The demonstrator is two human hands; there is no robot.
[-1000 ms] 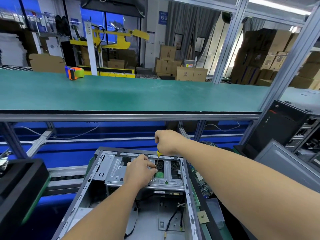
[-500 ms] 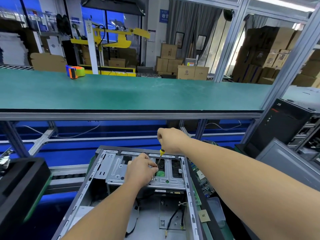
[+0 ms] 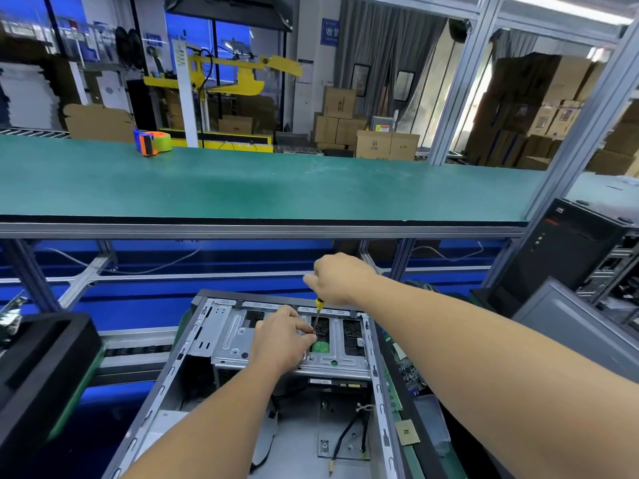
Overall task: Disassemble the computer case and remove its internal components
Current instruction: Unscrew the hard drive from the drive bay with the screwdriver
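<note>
Head view has us looking down into the open case [image 3: 207, 344], which lies on its side low in front of us, below the green desk [image 3: 242, 188]. Across its far end sits the metal drive cage [image 3: 228, 337], held in the frame.

Our right hand [image 3: 337, 280] hovers over the cage with its fingers curled tight round the handle of a screwdriver [image 3: 317, 314]. The shaft runs nearly upright, leaning a little toward us, and its tip comes down on the cage's top plate just beside a cut-out where a green board [image 3: 320, 346] shows through. Our left hand [image 3: 281, 337] rests on the plate directly beneath the right, fingertips [image 3: 309, 335] pinched in around the shaft's lower end, apparently steadying the tip on a screw; the screw itself is too small for us to make out.

So the work point lies straight below the right hand, along the tool's axis, and the left hand is the nearer one to it. We judge the cage screws are being undone, with the cage and the cables [image 3: 349, 433] on the case floor yet to come out.
</note>
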